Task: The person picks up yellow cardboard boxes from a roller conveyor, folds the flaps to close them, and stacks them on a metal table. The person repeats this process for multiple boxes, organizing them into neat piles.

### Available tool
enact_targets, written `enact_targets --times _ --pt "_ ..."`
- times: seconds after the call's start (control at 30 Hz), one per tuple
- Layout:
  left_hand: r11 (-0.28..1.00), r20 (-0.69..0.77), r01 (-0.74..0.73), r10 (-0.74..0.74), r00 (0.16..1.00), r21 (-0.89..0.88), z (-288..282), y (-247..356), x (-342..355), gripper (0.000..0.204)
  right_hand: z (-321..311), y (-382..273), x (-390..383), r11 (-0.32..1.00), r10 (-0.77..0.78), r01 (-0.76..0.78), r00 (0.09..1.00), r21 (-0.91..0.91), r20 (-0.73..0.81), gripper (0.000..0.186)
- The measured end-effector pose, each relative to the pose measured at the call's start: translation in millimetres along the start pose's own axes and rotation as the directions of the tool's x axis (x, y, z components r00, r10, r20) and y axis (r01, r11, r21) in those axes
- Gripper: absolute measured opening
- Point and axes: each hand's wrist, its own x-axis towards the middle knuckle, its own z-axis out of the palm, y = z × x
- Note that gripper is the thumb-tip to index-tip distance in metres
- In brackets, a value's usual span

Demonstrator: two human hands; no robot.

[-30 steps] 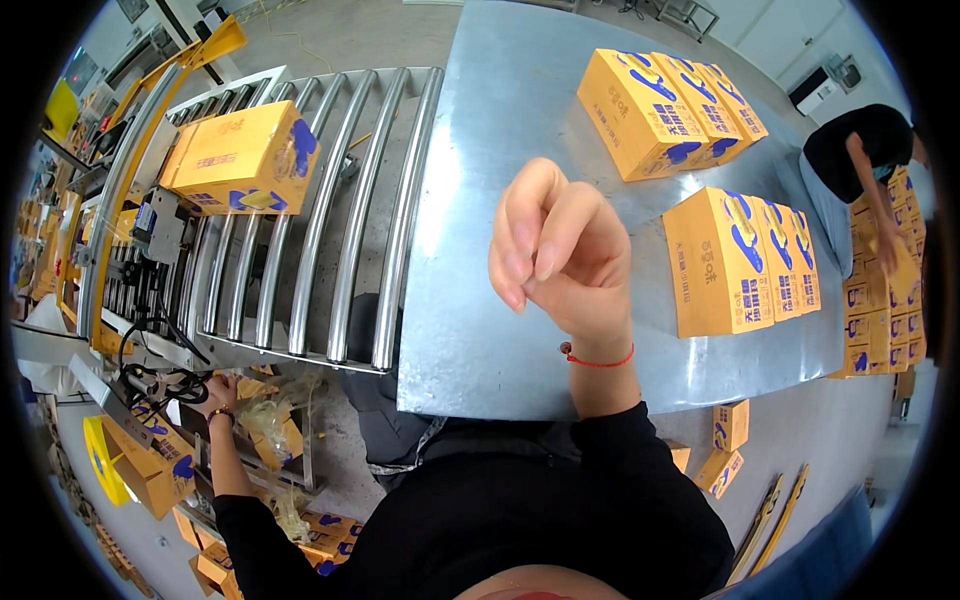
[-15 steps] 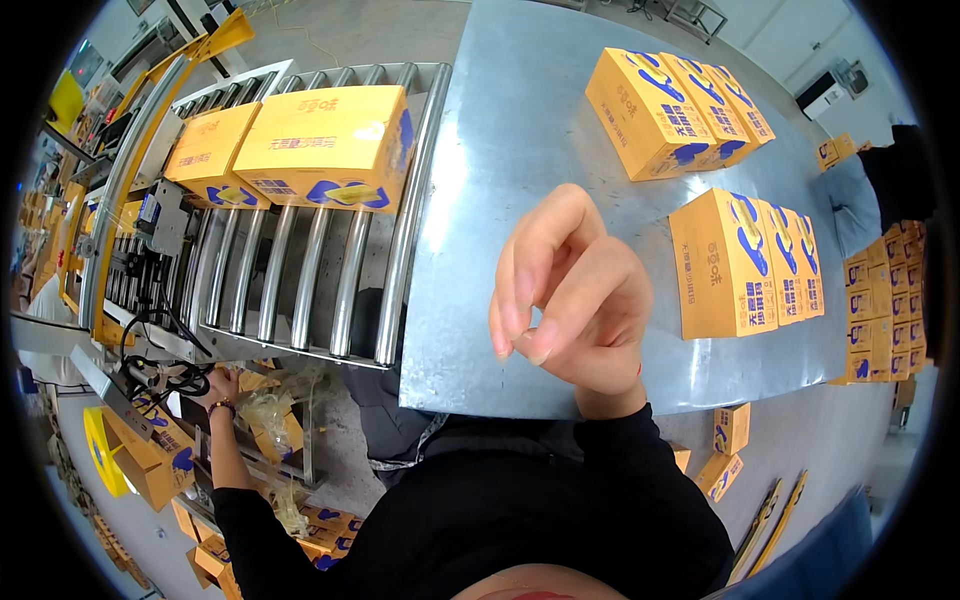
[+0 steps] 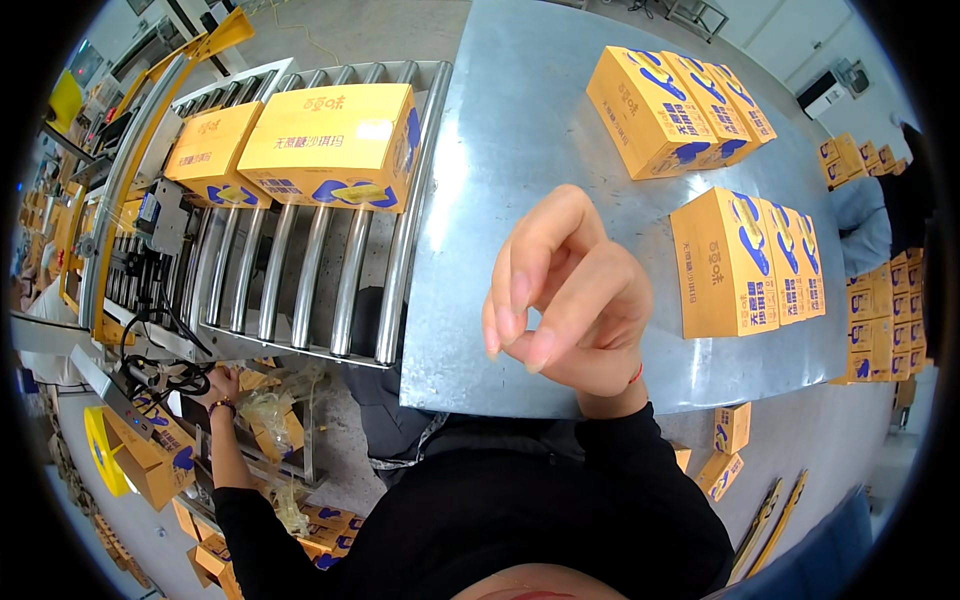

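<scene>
My right hand hovers over the metal table, fingers loosely curled toward the thumb with nothing visible in them. My left hand is low at the left beside black cables; its fingers are curled, and what they hold is hidden. Two yellow cartons sit on the roller conveyor. On the table, a row of three cartons stands toward the back and a similar row at the right.
A yellow machine frame borders the conveyor. Open cartons and loose plastic lie below it. At the far right, a person in dark top and jeans is beside stacked cartons. Two yellow bars lie on the floor.
A second carton has appeared on the conveyor, and the cartons there have shifted. My right hand has moved slightly lower. The co-worker at the right has moved.
</scene>
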Motion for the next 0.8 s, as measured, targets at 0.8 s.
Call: enact_targets --times 0.8 --pt "0.991 0.156 0.135 -0.134 0.979 0.003 -0.5 -3.6 -1.1 0.025 -14.6 -6.7 4.0 0.873 -0.098 0.035 0.99 -0.486 -0.106 0.021"
